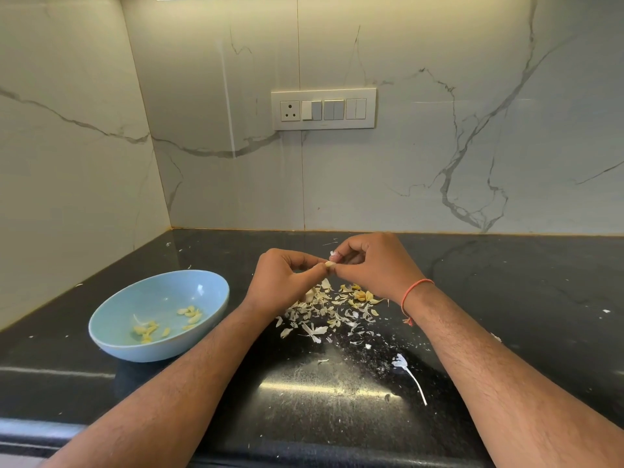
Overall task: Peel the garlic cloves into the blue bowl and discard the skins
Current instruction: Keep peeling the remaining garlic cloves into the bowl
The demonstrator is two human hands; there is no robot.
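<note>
Both hands meet above the black counter. My left hand (283, 276) and my right hand (369, 265) pinch one small garlic clove (330, 264) between their fingertips; a bit of papery skin (334, 254) sticks up at my right hand's fingers. To the left stands the blue bowl (111, 336) with several peeled yellowish cloves (189, 314) inside. Under the hands lies a heap of white skins (320, 315) mixed with a few yellowish cloves (361, 295).
The black counter (506, 298) runs into a corner of marble walls at the back and left. A dry garlic stem (410, 373) lies at front right among skin crumbs. A switch panel (323, 109) is on the back wall. The counter's front edge is near my forearms.
</note>
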